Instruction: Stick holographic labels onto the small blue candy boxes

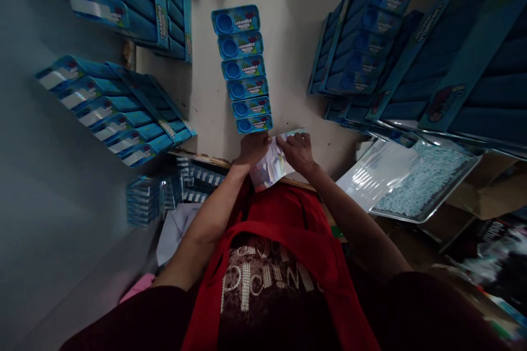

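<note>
Banded blue packs (115, 112) are standing along the left edge of the table (288, 60), and other banded stacks (354, 44) are crowding its right side. Near its near right corner, a tray (452, 191) is holding pale blue bits (424, 181) beside brown cardboard (481, 192).

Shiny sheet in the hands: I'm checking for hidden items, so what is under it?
Pale tabletop shows beyond the shiny sheet, and the red apron shows just past its near edge. Whatever lies directly underneath is covered.
</note>
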The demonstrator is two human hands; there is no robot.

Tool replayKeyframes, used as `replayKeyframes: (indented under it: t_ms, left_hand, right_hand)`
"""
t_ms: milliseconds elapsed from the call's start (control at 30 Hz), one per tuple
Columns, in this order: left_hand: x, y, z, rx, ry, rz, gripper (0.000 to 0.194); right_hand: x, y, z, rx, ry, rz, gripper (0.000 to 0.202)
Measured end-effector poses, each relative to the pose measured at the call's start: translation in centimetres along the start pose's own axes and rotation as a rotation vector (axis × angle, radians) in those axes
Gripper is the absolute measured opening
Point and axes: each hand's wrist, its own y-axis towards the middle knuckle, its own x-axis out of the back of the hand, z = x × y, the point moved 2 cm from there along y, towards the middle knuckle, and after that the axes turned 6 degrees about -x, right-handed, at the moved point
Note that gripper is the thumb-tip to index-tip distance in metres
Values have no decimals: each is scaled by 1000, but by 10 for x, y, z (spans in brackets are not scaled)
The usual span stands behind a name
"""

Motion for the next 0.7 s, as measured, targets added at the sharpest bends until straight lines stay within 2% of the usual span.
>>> replayKeyframes:
  t_ms: [167,267,333,433,500,567,633,700]
  left_hand:
    - [-3,1,2,-55,29,-30,36]
    - [-7,5,5,-65,45,-59,37]
    - [-10,5,8,-76,33,-87,36]
    - [-10,-10,8,-87,-37,-186,31]
    - [-3,-34,5,-49,-243,-272,31]
    - [11,-65,-3,-1,-642,-320,36]
    - [29,-93,-14,-14,-1094,-290,56]
    - [51,-111,-27,-75,-1400,-253,75]
  right_hand:
    - [3,-10,5,-84,95,-9,27]
    - [16,-18,11,-154,200,47,18]
    - [34,-28,20,-188,319,81,11]
    - [82,-45,35,-304,648,53,10]
    - [117,-50,45,-412,938,28,19]
    - [148,-45,54,-491,1182,45,27]
    - [170,-32,59,-532,1350,72,32]
    - [183,-15,64,-537,1442,92,34]
